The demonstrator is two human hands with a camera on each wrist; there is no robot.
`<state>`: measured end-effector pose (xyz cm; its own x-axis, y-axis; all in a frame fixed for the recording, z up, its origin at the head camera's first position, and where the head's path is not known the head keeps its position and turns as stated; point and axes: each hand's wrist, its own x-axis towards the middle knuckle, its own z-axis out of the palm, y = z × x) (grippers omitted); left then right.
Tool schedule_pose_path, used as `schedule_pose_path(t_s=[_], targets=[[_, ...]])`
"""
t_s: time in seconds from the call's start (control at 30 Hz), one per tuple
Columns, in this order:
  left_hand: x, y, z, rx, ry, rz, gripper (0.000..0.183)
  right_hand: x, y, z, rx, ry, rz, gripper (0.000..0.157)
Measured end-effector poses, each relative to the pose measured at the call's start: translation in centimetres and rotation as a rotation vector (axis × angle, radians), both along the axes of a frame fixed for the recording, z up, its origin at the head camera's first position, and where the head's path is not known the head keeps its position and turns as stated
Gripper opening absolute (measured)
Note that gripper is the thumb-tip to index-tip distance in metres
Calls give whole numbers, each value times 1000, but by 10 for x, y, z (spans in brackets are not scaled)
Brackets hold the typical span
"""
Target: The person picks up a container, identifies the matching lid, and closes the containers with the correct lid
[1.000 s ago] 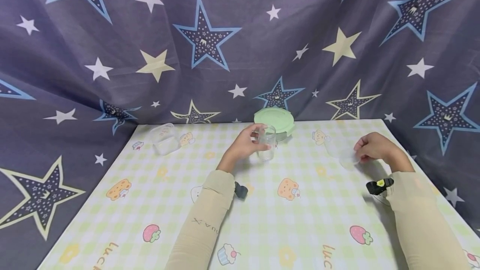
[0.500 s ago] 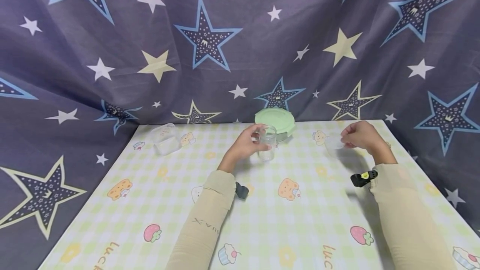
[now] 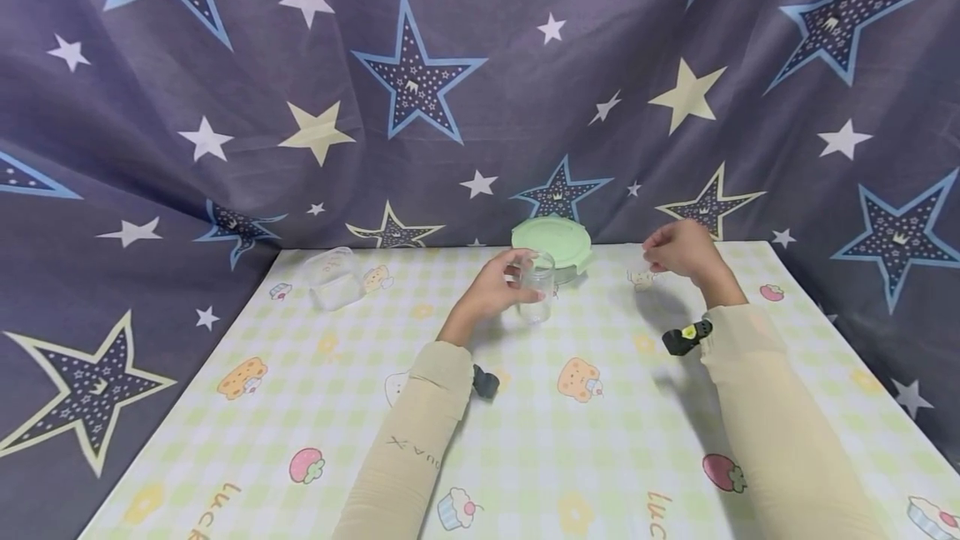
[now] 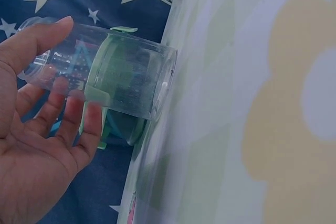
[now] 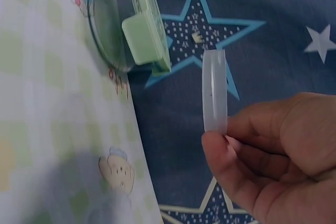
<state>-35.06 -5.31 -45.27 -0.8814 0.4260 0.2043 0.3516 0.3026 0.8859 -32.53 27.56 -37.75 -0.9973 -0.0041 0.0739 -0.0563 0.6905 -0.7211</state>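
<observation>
Jar (image 3: 542,277) before container (image 3: 553,242) — contact unclear

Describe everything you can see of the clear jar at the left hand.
The clear jar is a see-through cylinder, plastic or glass by its look, with ring-like lines near its uncapped top. No contents show inside. It stands upright on the tablecloth, in front of the green-lidded container. The left hand grips its sides with thumb and fingers.

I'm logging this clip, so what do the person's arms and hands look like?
The left hand and right hand are bare. The left sleeve is beige with dark lettering; the right sleeve is also beige. A small black device sits at each wrist, the right one marked with yellow.
</observation>
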Motion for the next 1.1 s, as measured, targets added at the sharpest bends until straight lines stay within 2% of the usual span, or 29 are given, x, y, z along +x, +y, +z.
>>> schedule_pose_path(t_s=[0.3,0.6,0.83,1.1], targets=[[0,1,0,-24,8,11,69,-11,-27,6,47,116,4,11],[0,0,0,-25,31,5,69,-24,-58,8,105,214,-17,16],[-1,-1,1,-21,37,-2,68,-30,-83,9,130,216,-58,18],[-1,-7,5,13,29,-18,72,-34,-107,10,127,261,-49,18]])
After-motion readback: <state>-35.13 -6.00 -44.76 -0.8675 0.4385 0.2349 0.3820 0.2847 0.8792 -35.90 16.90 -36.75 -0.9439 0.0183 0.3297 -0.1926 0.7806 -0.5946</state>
